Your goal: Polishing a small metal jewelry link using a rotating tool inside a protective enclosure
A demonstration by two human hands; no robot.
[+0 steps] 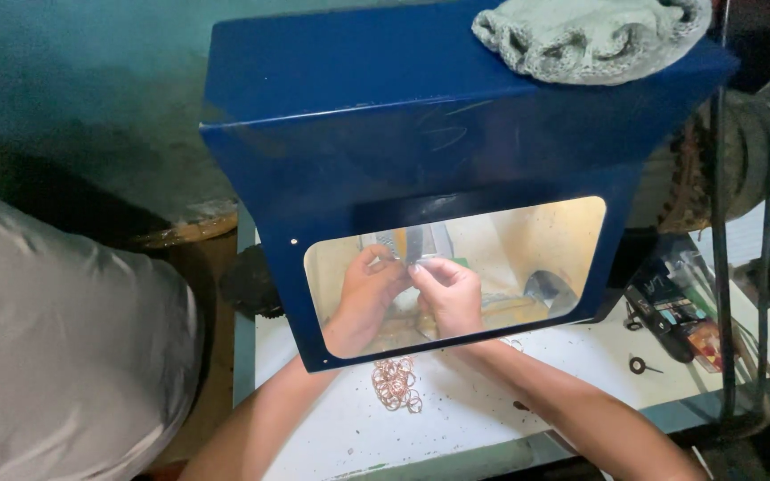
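Both my hands reach inside a blue metal box (421,116) and show through its clear front window (527,240). My left hand (365,287) and my right hand (447,289) meet at the fingertips, pinching a small metal piece (405,262) between them; it is too small to tell what it is. Behind the fingers stands a grey tool or machine part (425,239). A pile of thin copper-coloured rings (396,385) lies on the white table (474,419) between my forearms, just outside the box.
A grey knitted cloth (590,36) lies on top of the box. Small packets and tools (674,312) sit at the right, beside dark cables (723,267). A small dark ring (638,364) lies on the table. A person in a grey shirt (56,347) is at the left.
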